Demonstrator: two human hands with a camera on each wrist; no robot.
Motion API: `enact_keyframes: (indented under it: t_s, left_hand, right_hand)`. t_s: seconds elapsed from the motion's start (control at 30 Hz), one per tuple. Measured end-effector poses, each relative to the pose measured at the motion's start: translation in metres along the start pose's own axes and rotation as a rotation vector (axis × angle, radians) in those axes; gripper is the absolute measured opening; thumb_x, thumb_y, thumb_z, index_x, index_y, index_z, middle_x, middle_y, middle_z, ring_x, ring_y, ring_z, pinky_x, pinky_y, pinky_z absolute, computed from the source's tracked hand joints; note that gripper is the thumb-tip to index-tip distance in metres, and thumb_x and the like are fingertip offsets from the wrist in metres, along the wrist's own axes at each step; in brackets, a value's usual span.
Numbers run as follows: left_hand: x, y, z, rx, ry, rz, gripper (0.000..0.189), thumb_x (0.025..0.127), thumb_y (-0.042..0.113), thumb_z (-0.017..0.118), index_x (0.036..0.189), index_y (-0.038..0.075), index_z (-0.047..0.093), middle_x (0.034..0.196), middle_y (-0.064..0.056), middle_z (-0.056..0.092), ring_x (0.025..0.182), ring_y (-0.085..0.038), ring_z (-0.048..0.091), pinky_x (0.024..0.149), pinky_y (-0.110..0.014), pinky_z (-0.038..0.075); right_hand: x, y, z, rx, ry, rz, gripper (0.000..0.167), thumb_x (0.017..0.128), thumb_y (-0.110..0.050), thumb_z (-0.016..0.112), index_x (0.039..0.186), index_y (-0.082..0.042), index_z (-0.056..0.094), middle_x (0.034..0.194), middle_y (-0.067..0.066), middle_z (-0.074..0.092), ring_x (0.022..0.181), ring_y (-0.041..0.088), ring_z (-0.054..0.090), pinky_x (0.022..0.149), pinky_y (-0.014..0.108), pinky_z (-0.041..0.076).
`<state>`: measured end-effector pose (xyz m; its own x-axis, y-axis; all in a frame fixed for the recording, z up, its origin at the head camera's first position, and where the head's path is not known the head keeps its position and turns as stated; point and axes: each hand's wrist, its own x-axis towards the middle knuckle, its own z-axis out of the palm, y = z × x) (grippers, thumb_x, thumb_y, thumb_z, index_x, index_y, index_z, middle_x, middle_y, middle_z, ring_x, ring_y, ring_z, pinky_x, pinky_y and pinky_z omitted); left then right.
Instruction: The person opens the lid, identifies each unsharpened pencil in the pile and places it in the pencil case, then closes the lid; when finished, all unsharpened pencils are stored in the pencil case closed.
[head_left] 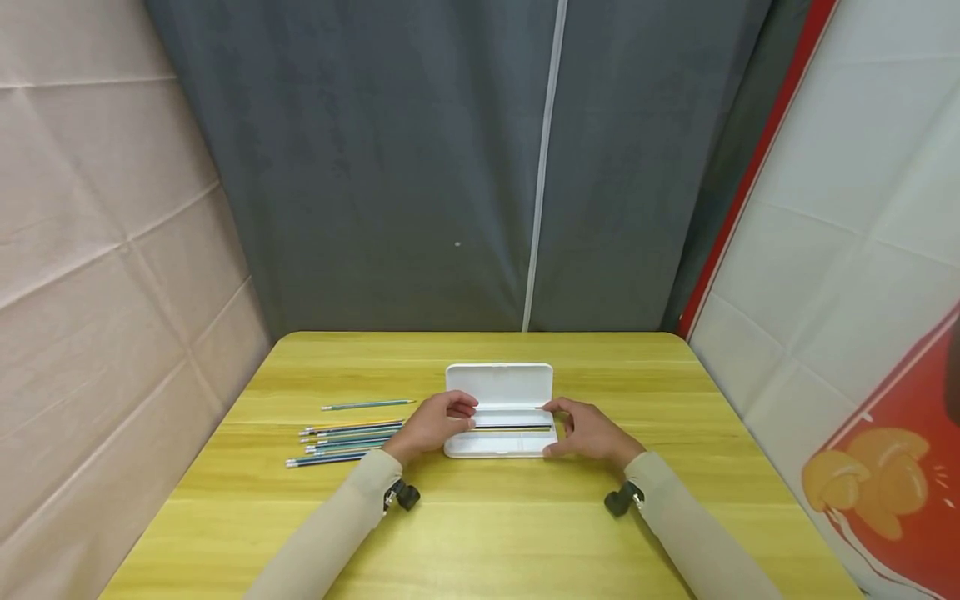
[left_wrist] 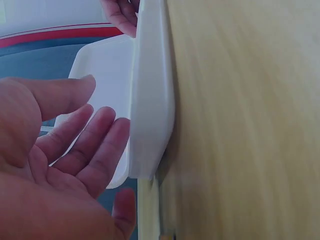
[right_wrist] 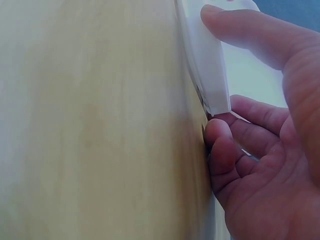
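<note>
A white pencil case (head_left: 495, 450) lies on the table with its lid (head_left: 498, 385) raised at the back. Inside it, dark and yellowish pencils (head_left: 513, 428) lie lengthwise; their exact number is hard to tell. My left hand (head_left: 431, 425) is over the case's left end, thumb and fingers apart, and in the left wrist view nothing sits between them. At the right end, my right hand (head_left: 592, 432) grips the case, thumb at the front corner and fingers around the end wall. The case's wall (right_wrist: 212, 75) shows between thumb and fingers in the right wrist view.
Several striped pencils (head_left: 348, 439) lie in a loose bunch left of the case, partly behind the left hand. One green pencil (head_left: 367, 405) lies apart behind them. The yellow wooden table (head_left: 525, 533) meets a grey curtain (head_left: 390, 208) at its far edge.
</note>
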<state>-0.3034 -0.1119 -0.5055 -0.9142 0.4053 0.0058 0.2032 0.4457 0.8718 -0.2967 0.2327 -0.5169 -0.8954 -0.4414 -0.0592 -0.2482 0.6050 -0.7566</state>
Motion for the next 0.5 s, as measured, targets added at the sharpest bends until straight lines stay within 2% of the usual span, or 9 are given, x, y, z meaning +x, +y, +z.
enact_keyframes:
  t_s: [0.13,0.5]
  left_hand:
    - [-0.007,0.0,-0.006,0.002,0.02,-0.015,0.029,0.101,0.018,0.074,0.128,0.011,0.07,0.119,-0.004,0.073,0.11,-0.017,0.068,0.1,-0.038,0.057]
    - [-0.023,-0.008,-0.027,0.003,0.042,-0.013,0.029,0.102,0.016,0.072,0.13,0.008,0.07,0.123,-0.008,0.073,0.108,-0.017,0.067,0.096,-0.034,0.055]
  right_hand:
    - [-0.001,-0.001,0.0,0.005,-0.002,0.003,0.081,0.077,-0.038,0.096,0.146,-0.017,0.059,0.074,-0.001,0.052,0.065,0.013,0.046,0.056,0.026,0.041]
    - [-0.001,-0.001,0.001,-0.01,0.01,0.005,0.082,0.076,-0.041,0.096,0.146,-0.017,0.059,0.075,-0.001,0.053,0.067,0.014,0.047,0.059,0.027,0.041]
